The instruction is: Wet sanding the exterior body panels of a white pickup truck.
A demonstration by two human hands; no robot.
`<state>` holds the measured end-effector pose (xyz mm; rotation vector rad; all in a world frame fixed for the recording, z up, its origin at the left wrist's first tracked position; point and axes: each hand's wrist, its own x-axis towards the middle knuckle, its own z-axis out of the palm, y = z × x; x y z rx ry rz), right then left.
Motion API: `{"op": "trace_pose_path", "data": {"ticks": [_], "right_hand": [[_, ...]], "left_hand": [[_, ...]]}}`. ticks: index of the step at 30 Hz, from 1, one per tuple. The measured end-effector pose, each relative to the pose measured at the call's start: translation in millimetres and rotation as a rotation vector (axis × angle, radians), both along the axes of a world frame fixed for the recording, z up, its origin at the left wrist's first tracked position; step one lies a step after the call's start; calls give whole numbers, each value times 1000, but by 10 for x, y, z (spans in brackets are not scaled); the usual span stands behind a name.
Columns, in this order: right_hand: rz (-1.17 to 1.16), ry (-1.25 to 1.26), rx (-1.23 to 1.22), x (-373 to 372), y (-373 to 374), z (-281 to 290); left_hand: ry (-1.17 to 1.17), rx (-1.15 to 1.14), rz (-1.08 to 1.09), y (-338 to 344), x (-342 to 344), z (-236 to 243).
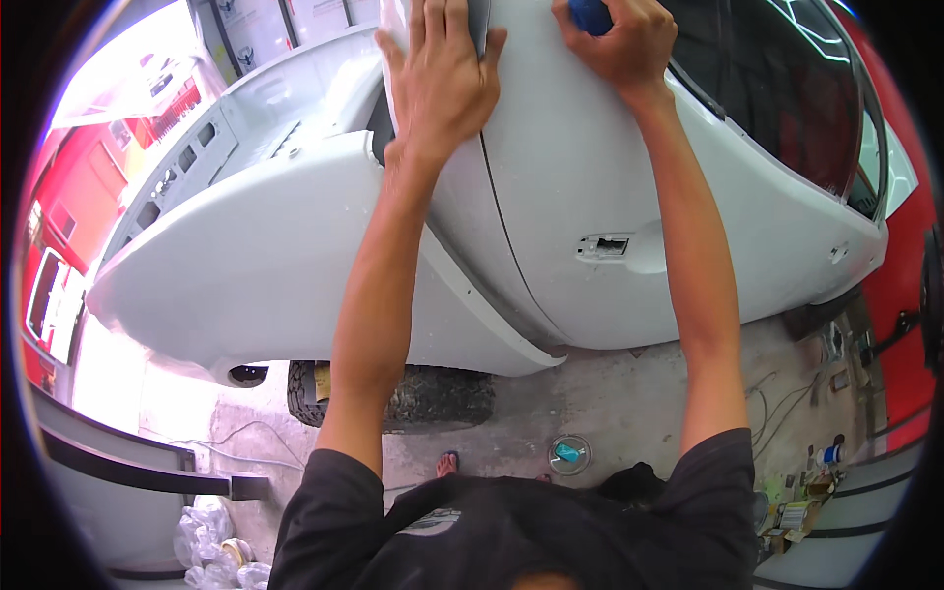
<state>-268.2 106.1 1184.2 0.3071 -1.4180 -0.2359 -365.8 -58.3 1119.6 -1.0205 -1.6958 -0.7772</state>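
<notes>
The white pickup truck body [551,128] fills the view ahead of me, with its cab door at right and its cargo bed at left. My left hand [441,93] lies with its fingers stretched flat on the upper cab panel behind the door. A narrow grey strip [480,22] shows between its forefinger and thumb; I cannot tell what it is. My right hand [629,44] is closed around a rounded blue object [590,16] against the top of the door. The upper picture edge cuts that object off.
Below my left hand, the bed's side panel [265,246] juts outward over a tyre [433,395]. The door has an opening [605,246] at its handle recess. On the floor stand a round container [570,454] with a turquoise item, cables [251,454], plastic bags [205,536] and clutter [801,506].
</notes>
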Motion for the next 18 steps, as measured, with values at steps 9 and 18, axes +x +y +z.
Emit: {"op": "trace_pose_path", "data": {"ticks": [9, 18], "right_hand": [[2, 4, 12, -29, 52, -38], [-6, 0, 4, 7, 111, -67]], "left_hand": [[-49, 0, 8, 13, 41, -271], [-73, 57, -38, 26, 231, -788]]}}
